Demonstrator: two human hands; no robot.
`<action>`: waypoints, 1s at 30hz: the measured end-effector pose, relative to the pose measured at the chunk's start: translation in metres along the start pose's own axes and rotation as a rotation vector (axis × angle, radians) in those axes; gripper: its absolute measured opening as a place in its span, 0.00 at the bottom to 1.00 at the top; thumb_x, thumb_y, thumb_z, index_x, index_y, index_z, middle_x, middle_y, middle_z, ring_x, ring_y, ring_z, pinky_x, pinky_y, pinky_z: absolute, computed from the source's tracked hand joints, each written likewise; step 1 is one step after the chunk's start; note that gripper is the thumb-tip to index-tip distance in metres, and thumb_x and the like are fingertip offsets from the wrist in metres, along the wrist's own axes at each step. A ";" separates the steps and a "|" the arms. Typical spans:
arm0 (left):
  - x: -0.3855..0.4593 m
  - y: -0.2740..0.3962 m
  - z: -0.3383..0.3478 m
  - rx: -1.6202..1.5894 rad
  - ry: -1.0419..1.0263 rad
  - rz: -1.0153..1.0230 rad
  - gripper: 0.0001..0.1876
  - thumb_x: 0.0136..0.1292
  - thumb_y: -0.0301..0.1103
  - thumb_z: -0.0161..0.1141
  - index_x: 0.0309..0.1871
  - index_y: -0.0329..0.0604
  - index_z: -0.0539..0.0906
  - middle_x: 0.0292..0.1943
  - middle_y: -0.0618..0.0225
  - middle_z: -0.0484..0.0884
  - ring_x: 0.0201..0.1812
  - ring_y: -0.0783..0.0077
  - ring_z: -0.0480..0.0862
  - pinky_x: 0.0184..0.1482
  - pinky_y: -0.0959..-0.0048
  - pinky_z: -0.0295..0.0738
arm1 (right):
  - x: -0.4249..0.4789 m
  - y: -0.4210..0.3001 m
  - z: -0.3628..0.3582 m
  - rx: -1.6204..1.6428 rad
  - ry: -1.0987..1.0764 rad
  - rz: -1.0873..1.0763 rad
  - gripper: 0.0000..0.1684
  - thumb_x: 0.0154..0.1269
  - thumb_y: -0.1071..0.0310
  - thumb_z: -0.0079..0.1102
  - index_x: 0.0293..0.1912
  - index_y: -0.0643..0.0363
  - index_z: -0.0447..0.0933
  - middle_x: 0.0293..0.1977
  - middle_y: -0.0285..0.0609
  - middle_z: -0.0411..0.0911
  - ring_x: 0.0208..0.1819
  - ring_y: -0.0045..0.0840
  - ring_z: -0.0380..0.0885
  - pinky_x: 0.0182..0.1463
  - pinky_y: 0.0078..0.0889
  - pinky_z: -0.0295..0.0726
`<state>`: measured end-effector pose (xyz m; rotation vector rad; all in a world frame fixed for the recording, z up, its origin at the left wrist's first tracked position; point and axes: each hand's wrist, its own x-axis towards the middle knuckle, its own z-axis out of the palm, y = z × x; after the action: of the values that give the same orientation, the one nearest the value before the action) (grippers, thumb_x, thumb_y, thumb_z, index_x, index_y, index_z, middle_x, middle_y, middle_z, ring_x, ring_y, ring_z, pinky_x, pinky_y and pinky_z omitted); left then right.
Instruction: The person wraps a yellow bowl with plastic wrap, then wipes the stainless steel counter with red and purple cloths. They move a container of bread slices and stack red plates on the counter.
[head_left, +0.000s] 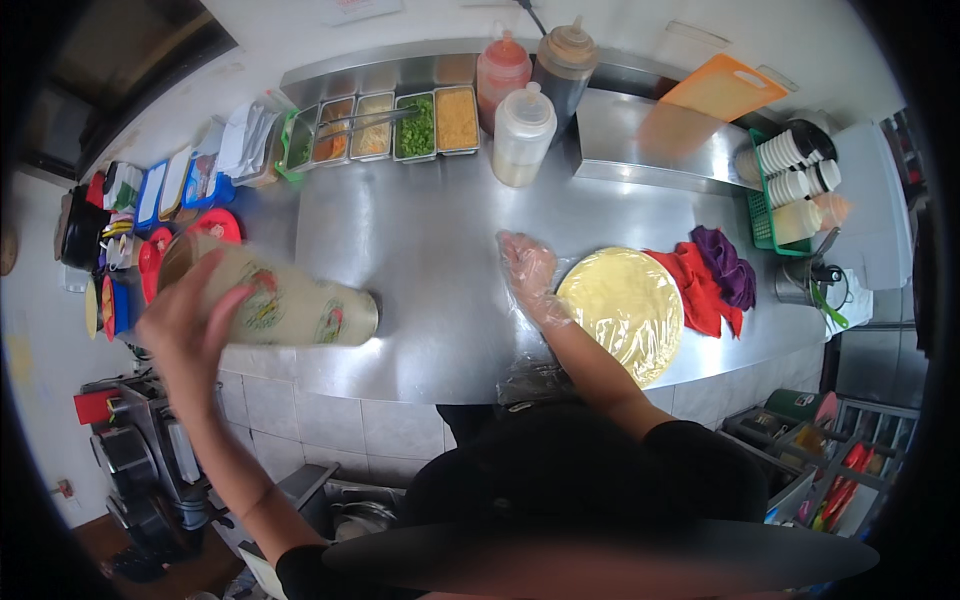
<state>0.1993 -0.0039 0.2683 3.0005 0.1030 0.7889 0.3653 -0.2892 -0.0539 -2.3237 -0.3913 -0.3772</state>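
My left hand (187, 315) grips a tall, pale container (292, 307) with printed red and green pictures, tilted on its side over the left part of the steel counter (405, 300). The hand looks blurred. On my right hand (529, 274) is a clear plastic glove; its fingers are curled above the counter, and whether anything is inside them cannot be seen. Beside that wrist lies a round, pale yellow disc under clear plastic wrap (622, 311). A red cloth (697, 289) and a purple cloth (724, 266) lie against the disc's right side.
Metal trays of toppings (416, 127) with tongs across them line the back. Several squeeze bottles (525, 139) stand beside them. Behind, an orange cutting board (720, 86) leans on the wall. A green basket of cups (765, 217) is at right, red plates (217, 221) at left.
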 end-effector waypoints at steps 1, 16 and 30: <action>0.005 0.001 0.015 0.031 -0.024 0.062 0.21 0.45 0.39 0.71 0.44 0.43 0.83 0.24 0.59 0.80 0.25 0.62 0.80 0.28 0.69 0.72 | 0.000 -0.001 0.001 -0.026 -0.011 -0.002 0.13 0.63 0.59 0.54 0.25 0.54 0.78 0.22 0.45 0.77 0.24 0.40 0.75 0.30 0.40 0.72; -0.023 0.023 0.022 0.291 0.156 0.003 0.32 0.41 0.46 0.72 0.53 0.50 0.78 0.45 0.67 0.75 0.48 0.65 0.74 0.49 0.65 0.63 | 0.058 -0.032 -0.048 0.143 -0.419 -0.226 0.29 0.67 0.44 0.44 0.27 0.62 0.75 0.26 0.54 0.75 0.35 0.46 0.74 0.45 0.48 0.70; -0.087 0.037 0.055 0.222 0.576 0.005 0.28 0.39 0.42 0.78 0.47 0.49 0.81 0.45 0.67 0.75 0.49 0.65 0.72 0.47 0.68 0.64 | 0.089 -0.054 -0.085 0.183 -0.767 -0.243 0.39 0.63 0.35 0.43 0.23 0.66 0.74 0.22 0.57 0.73 0.29 0.50 0.73 0.38 0.46 0.70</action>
<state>0.1528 -0.0484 0.1795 2.8534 0.2086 1.7176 0.4126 -0.2983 0.0711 -2.1639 -1.0317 0.4484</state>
